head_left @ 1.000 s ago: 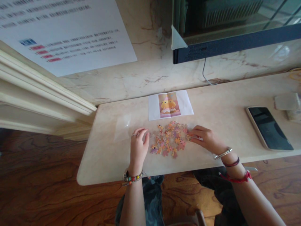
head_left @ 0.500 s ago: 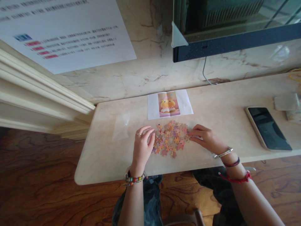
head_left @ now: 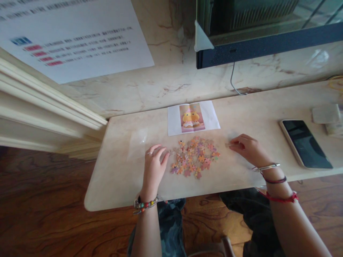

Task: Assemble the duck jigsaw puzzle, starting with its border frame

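Note:
A loose heap of jigsaw puzzle pieces (head_left: 194, 159), mostly orange, pink and purple with some pale ones, lies on the pale tabletop (head_left: 112, 178). My left hand (head_left: 155, 165) rests just left of the heap, fingers curled and thumb close to them; a small pale bit shows by its fingertips, too blurred to make out. To the right of the heap, apart from it, my right hand (head_left: 248, 148) pinches what looks like a pale puzzle piece (head_left: 228, 144) between thumb and fingers. Behind the heap lies a white sheet with a picture (head_left: 191, 117) of a yellow cartoon figure.
A clear plastic bag (head_left: 137, 144) lies left of my left hand. On the right are a phone-like device (head_left: 307, 142) and a pale plastic box (head_left: 325, 114). A screen (head_left: 257, 50) with a hanging cable (head_left: 232, 80) is at the wall, beside a printed notice (head_left: 102, 53).
My right hand has drawn away from the heap to the right, fingers pinched. My left hand has shifted slightly left, off the heap's edge. The heap looks nearly unchanged.

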`<state>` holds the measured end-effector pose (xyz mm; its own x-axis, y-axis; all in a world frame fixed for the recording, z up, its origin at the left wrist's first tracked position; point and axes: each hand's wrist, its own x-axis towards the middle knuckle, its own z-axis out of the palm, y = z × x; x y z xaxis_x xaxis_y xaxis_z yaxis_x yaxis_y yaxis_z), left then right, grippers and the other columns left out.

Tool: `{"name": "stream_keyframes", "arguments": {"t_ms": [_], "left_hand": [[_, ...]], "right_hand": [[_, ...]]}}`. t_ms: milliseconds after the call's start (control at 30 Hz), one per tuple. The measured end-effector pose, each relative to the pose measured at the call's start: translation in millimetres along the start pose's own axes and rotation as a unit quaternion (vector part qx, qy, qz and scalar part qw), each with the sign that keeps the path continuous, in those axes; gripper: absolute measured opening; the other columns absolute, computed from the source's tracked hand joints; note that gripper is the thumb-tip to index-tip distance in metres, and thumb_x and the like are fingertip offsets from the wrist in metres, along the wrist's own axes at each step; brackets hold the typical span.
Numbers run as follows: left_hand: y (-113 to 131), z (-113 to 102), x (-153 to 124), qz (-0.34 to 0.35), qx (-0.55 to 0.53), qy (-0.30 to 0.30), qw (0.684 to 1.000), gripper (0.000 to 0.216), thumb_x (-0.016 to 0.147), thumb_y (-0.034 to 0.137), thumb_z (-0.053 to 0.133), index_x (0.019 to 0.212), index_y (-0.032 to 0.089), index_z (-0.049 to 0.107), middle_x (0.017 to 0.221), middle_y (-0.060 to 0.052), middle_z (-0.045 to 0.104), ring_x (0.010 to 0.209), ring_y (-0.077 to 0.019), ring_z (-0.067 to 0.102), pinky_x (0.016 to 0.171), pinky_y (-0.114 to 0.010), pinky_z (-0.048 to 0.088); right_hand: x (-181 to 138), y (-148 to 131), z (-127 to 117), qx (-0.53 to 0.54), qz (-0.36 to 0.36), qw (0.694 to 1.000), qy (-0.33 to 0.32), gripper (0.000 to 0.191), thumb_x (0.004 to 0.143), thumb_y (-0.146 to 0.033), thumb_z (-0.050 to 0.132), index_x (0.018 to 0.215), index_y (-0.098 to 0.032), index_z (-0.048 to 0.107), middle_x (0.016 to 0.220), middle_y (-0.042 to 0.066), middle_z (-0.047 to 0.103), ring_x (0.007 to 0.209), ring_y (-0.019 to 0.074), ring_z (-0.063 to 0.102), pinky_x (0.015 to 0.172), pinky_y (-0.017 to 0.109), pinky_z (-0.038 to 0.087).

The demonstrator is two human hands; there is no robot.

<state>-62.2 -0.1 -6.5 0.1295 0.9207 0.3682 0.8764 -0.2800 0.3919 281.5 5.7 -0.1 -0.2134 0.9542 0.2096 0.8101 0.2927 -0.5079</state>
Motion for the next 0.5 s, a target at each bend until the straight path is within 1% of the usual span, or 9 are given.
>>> {"name": "stream_keyframes", "arguments": {"t_ms": [67, 167, 300, 400, 500], "left_hand": [[-3, 1, -1, 0.003, 0.005, -0.005, 1.0, 0.013, 0.08, 0.024, 0.053, 0.088, 0.02, 0.062, 0.1, -0.009, 0.055, 0.096, -0.0242, 0.053, 0.086, -0.042, 0.044], [-4, 2, -1, 0.002, -0.003, -0.011, 1.0, 0.011, 0.079, 0.022, 0.053, 0.084, 0.02, 0.062, 0.1, -0.008, 0.055, 0.097, -0.0246, 0.053, 0.086, -0.043, 0.044], [-4, 2, 0, -0.004, -0.021, -0.01, 1.0, 0.006, 0.078, 0.019, 0.054, 0.076, 0.02, 0.059, 0.097, -0.007, 0.054, 0.096, -0.0242, 0.053, 0.086, -0.043, 0.044], [-4, 2, 1, -0.008, -0.028, -0.011, 1.0, 0.007, 0.077, 0.016, 0.054, 0.073, 0.019, 0.057, 0.097, -0.007, 0.054, 0.096, -0.0238, 0.052, 0.086, -0.043, 0.044], [-5, 1, 1, -0.004, -0.028, -0.013, 1.0, 0.005, 0.077, 0.016, 0.054, 0.075, 0.019, 0.058, 0.098, -0.008, 0.054, 0.097, -0.0236, 0.052, 0.087, -0.042, 0.043]], "right_hand": [[2, 1, 1, -0.005, 0.001, 1.0, -0.007, 0.013, 0.076, -0.029, 0.056, 0.079, -0.017, 0.063, 0.069, 0.004, 0.055, 0.054, 0.0124, 0.048, 0.054, 0.027, 0.042], [9, -5, 4, -0.004, -0.007, 1.0, 0.003, 0.014, 0.076, -0.026, 0.055, 0.084, -0.018, 0.064, 0.073, 0.004, 0.057, 0.053, 0.0115, 0.048, 0.055, 0.027, 0.043], [20, -19, 12, 0.007, -0.029, 0.999, 0.018, 0.016, 0.077, -0.02, 0.052, 0.087, -0.018, 0.064, 0.08, 0.006, 0.058, 0.06, 0.0134, 0.052, 0.059, 0.029, 0.045], [24, -32, 17, 0.023, -0.051, 0.998, 0.007, 0.017, 0.079, -0.02, 0.05, 0.088, -0.019, 0.064, 0.083, 0.007, 0.058, 0.065, 0.0145, 0.055, 0.061, 0.029, 0.046], [22, -45, 20, 0.037, -0.066, 0.997, -0.008, 0.018, 0.08, -0.021, 0.049, 0.089, -0.02, 0.065, 0.082, 0.006, 0.058, 0.066, 0.0143, 0.056, 0.06, 0.028, 0.047]]}}
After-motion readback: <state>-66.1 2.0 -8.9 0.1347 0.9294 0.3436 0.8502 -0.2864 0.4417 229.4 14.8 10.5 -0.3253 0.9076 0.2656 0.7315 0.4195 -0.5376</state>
